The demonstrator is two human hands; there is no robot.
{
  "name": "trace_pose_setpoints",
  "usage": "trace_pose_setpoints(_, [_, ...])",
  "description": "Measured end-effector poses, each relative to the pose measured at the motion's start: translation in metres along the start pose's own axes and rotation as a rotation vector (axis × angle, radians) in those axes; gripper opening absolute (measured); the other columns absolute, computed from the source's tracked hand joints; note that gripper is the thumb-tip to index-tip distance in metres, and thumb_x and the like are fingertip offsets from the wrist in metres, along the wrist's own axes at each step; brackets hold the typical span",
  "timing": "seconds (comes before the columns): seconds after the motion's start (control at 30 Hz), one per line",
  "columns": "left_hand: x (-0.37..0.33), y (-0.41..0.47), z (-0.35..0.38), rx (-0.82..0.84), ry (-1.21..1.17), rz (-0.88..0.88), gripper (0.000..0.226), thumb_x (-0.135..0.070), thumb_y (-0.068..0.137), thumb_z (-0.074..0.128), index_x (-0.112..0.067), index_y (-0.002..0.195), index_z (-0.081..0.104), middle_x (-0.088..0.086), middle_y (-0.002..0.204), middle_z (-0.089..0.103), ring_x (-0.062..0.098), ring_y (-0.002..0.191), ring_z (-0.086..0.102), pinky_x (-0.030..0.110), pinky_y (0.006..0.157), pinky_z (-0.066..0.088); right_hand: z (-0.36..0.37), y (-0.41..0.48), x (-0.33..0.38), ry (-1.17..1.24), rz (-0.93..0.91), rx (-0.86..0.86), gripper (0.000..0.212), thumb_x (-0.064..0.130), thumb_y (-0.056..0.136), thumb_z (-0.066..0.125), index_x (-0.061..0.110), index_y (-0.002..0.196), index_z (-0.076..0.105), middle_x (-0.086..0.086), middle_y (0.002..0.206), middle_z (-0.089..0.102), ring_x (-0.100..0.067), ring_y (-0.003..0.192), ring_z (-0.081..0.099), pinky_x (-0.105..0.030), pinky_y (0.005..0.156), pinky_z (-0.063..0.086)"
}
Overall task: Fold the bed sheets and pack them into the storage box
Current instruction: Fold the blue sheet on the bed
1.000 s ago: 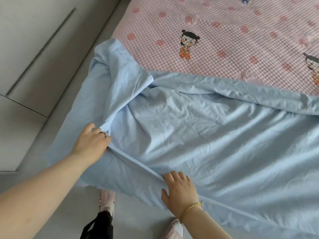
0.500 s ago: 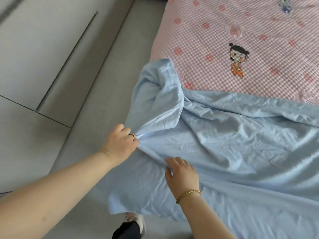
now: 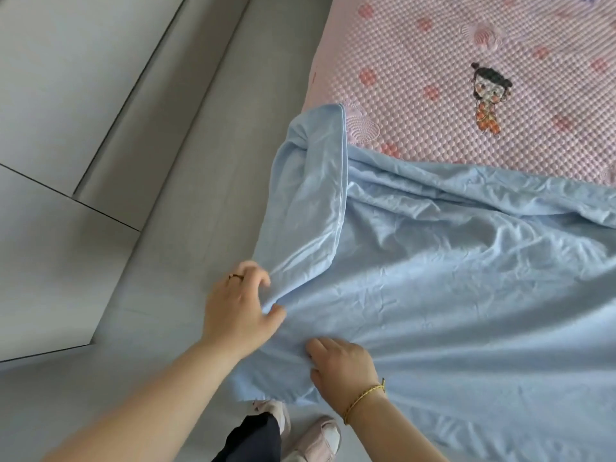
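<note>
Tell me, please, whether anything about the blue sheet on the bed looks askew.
Yes. The blue sheet is wrinkled, and its far left corner is twisted and flopped back over itself at the side of the bed. The left hand and right hand grip the bunched near edge.

Light blue, wrinkled bed sheet [image 3: 450, 295] lies spread over the bed, its corner folded back.
</note>
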State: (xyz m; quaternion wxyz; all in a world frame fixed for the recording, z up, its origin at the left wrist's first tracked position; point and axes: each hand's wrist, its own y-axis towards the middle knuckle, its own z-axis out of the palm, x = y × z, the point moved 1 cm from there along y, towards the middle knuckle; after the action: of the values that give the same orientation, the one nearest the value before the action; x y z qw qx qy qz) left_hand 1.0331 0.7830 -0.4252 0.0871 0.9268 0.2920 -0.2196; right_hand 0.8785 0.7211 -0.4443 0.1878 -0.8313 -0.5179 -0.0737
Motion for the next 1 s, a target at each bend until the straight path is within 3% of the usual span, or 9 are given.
trace_pose_setpoints(0.17, [-0.043,0.045,0.018,0.331,0.172,-0.120,0.073,-0.031,0.086,0.056,-0.019,0.146,0.016,0.009,0.152,0.018,0.025,0.130,0.035,0.033,0.093,0.040,0.006,-0.001,0.006,0.002,0.041,-0.021,0.046,0.019,0.004,0.076,0.022,0.042,0.052,0.009,0.039,0.045,-0.007,0.031,0.043,-0.014,0.031,0.024])
trace_pose_setpoints(0.27, [-0.037,0.065,0.023,0.355,0.171,-0.157,0.050,-0.010,0.091,0.045,-0.014,0.139,0.033,0.010,0.139,0.040,0.027,0.123,0.042,0.034,0.089,0.039,0.007,0.000,0.004,0.001,0.026,-0.069,0.044,0.021,0.012,0.075,0.025,0.048,0.052,0.010,0.040,0.046,-0.006,0.032,0.045,-0.014,0.031,0.025])
trace_pose_setpoints(0.4, [0.011,0.074,-0.011,-0.122,-0.516,-0.658,0.018,-0.005,0.089,0.050,0.004,0.097,0.063,0.028,0.098,0.064,0.030,0.087,0.060,0.034,0.071,0.047,0.006,-0.006,0.002,0.028,-0.052,-0.223,0.019,0.010,0.040,0.051,0.025,0.051,0.054,0.009,0.043,0.045,-0.009,0.033,0.044,-0.014,0.032,0.025])
trace_pose_setpoints(0.5, [0.052,0.052,-0.038,-0.382,-0.851,-0.923,0.030,-0.008,0.095,0.042,-0.012,0.067,0.052,0.007,0.061,0.054,0.020,0.058,0.050,0.016,0.038,0.043,0.007,-0.009,0.004,0.045,-0.087,-0.291,0.025,0.013,0.052,0.035,0.024,0.048,0.058,0.009,0.044,0.047,-0.010,0.035,0.044,-0.015,0.034,0.027])
trace_pose_setpoints(0.6, [0.077,0.014,-0.030,-0.279,-0.842,-1.054,0.033,-0.007,0.097,0.039,-0.012,0.065,0.048,-0.004,0.031,0.047,0.004,0.026,0.043,0.012,0.029,0.035,0.015,-0.011,0.009,0.018,-0.155,-0.255,0.027,0.016,0.054,0.036,0.025,0.050,0.062,0.010,0.045,0.050,-0.009,0.037,0.048,-0.015,0.035,0.029])
trace_pose_setpoints(0.7, [0.084,-0.010,-0.010,-0.244,-0.851,-1.182,0.024,-0.010,0.097,0.040,-0.008,0.076,0.052,0.011,0.063,0.059,0.002,0.025,0.047,0.013,0.031,0.041,0.024,-0.007,0.014,0.001,-0.185,-0.274,0.025,0.016,0.055,0.038,0.024,0.051,0.061,0.010,0.048,0.052,-0.011,0.042,0.052,-0.016,0.045,0.032])
trace_pose_setpoints(0.8, [0.078,-0.016,-0.001,-0.117,-1.007,-1.301,0.015,-0.017,0.098,0.037,-0.011,0.095,0.050,0.011,0.100,0.054,0.010,0.054,0.060,0.026,0.050,0.050,0.024,0.003,0.017,-0.070,-0.150,-0.283,0.020,0.023,0.054,0.045,0.023,0.061,0.064,0.008,0.061,0.058,-0.013,0.054,0.058,-0.020,0.062,0.035])
trace_pose_setpoints(0.9, [0.070,-0.014,0.000,0.085,-1.253,-1.318,0.025,-0.041,0.097,0.034,-0.022,0.111,0.042,0.006,0.096,0.059,0.019,0.075,0.059,0.036,0.068,0.047,0.028,0.020,0.026,-0.102,-0.108,-0.268,0.033,0.025,0.033,0.077,0.023,0.063,0.065,0.010,0.057,0.058,-0.012,0.049,0.057,-0.016,0.056,0.043])
trace_pose_setpoints(1.0, [0.070,-0.012,0.004,0.136,-1.332,-1.218,0.034,-0.044,0.097,0.031,-0.020,0.104,0.054,0.002,0.088,0.062,0.018,0.081,0.060,0.033,0.074,0.046,0.027,0.039,0.045,-0.049,-0.067,-0.306,0.036,0.022,0.036,0.075,0.024,0.069,0.062,0.013,0.048,0.054,-0.007,0.042,0.054,-0.010,0.044,0.041])
